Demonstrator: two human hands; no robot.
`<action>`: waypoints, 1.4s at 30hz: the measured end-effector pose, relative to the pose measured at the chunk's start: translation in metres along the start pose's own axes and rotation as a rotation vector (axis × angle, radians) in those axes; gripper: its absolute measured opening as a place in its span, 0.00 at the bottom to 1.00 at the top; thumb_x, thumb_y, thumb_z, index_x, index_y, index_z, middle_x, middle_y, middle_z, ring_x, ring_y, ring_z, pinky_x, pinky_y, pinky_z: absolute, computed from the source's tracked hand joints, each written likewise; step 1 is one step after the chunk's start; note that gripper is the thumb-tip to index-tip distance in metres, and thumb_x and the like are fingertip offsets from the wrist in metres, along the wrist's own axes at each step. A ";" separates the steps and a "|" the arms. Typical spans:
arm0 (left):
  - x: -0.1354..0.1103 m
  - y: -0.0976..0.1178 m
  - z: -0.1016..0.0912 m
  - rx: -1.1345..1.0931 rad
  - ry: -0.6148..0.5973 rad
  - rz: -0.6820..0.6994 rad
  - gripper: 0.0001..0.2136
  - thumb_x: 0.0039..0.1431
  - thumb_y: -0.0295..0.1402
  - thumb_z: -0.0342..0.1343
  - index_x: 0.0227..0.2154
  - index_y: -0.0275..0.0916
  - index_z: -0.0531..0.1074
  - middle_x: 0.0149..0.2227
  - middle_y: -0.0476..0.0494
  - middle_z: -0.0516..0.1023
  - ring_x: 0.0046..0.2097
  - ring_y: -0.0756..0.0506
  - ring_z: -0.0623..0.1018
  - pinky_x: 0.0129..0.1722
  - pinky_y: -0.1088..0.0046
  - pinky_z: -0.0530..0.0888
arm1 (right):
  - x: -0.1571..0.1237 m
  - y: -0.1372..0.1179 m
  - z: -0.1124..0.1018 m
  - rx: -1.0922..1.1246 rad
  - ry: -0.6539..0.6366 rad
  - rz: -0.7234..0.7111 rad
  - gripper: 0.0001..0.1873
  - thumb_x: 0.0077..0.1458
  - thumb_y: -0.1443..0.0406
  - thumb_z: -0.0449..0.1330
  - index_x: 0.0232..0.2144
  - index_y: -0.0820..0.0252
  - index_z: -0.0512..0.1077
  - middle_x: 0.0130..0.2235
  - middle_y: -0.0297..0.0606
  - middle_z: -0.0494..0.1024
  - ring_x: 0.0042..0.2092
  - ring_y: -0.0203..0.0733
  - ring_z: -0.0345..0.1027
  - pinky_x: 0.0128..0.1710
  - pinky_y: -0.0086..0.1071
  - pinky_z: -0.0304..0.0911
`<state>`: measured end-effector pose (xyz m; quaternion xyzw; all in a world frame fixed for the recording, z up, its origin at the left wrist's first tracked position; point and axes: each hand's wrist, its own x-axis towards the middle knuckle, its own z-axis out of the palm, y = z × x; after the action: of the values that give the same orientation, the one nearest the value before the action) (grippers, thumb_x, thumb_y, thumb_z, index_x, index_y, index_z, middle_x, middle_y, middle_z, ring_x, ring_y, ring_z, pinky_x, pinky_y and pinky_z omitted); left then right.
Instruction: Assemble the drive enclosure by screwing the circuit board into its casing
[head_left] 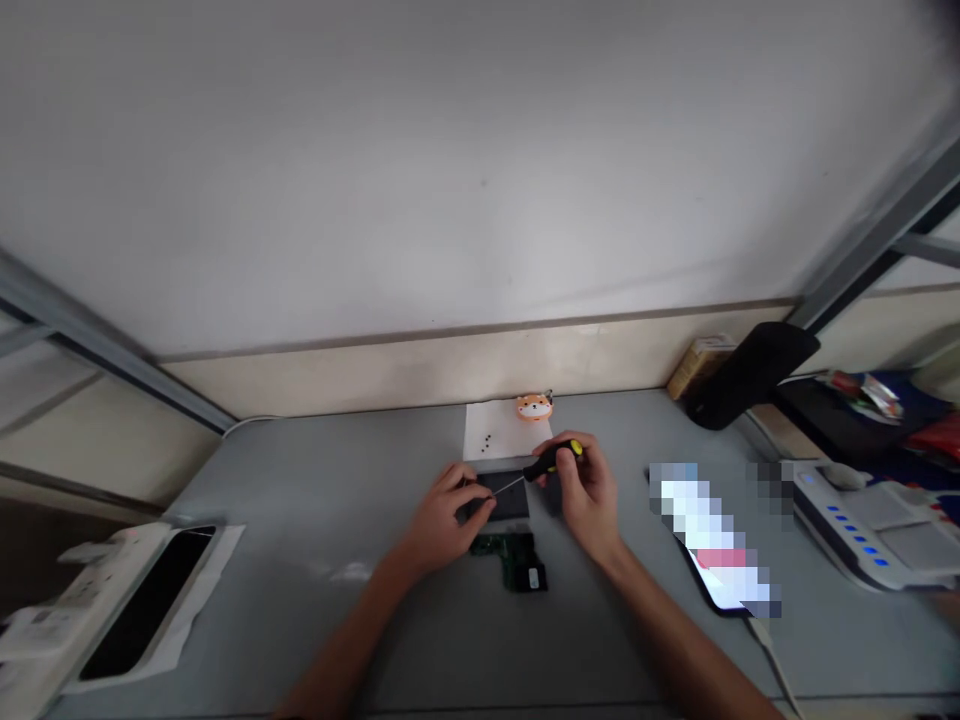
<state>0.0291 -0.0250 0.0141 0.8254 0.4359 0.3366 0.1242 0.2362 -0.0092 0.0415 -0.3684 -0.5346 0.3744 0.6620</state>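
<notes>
On your worktop (300, 600), a sheet of paper (476, 430) sits at the back edge, with small screws (487, 441) on it. A circuit board (510, 562) lies just in front of a flat dark panel (510, 497), nearer you. A phone (720, 590) lies off to your right.

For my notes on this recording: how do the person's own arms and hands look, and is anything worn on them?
The left hand and right hand are bare, with no gloves, rings or watch in view. The left forearm and right forearm are also bare, with no sleeves, cables or markings showing.
</notes>
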 end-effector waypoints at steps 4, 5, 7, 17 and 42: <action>0.015 -0.005 0.003 0.047 -0.041 0.030 0.10 0.69 0.32 0.52 0.36 0.40 0.79 0.35 0.45 0.72 0.39 0.46 0.75 0.42 0.69 0.76 | 0.009 -0.003 -0.008 -0.050 0.085 -0.023 0.14 0.65 0.52 0.56 0.38 0.56 0.68 0.33 0.35 0.79 0.24 0.34 0.70 0.24 0.29 0.71; 0.022 -0.007 0.004 0.077 -0.052 0.038 0.10 0.69 0.32 0.52 0.36 0.40 0.79 0.35 0.45 0.72 0.39 0.46 0.75 0.42 0.68 0.76 | 0.011 -0.004 -0.011 -0.068 0.115 -0.022 0.14 0.65 0.52 0.56 0.38 0.56 0.68 0.34 0.35 0.79 0.24 0.34 0.70 0.24 0.30 0.71; 0.043 -0.012 0.007 0.145 -0.099 0.052 0.10 0.69 0.32 0.52 0.36 0.41 0.80 0.36 0.45 0.73 0.41 0.45 0.75 0.44 0.66 0.76 | 0.017 -0.004 -0.017 -0.096 0.178 -0.020 0.15 0.65 0.51 0.56 0.38 0.56 0.67 0.33 0.35 0.80 0.25 0.35 0.71 0.24 0.30 0.70; 0.105 -0.020 0.026 0.294 -0.230 0.054 0.05 0.64 0.27 0.58 0.36 0.39 0.80 0.38 0.42 0.74 0.47 0.40 0.75 0.50 0.60 0.74 | 0.037 0.008 -0.037 -0.094 0.343 0.010 0.23 0.59 0.44 0.59 0.36 0.57 0.67 0.28 0.33 0.77 0.22 0.33 0.67 0.21 0.28 0.64; 0.035 0.025 0.002 0.335 -0.308 0.171 0.09 0.69 0.30 0.52 0.47 0.39 0.75 0.45 0.40 0.81 0.48 0.39 0.80 0.50 0.58 0.76 | -0.017 -0.035 0.000 -0.519 -0.256 -0.134 0.20 0.55 0.49 0.67 0.41 0.52 0.69 0.35 0.34 0.80 0.33 0.40 0.74 0.31 0.32 0.67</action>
<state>0.0601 -0.0115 0.0411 0.9099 0.3903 0.1392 0.0215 0.2369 -0.0397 0.0656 -0.4392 -0.7146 0.2241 0.4961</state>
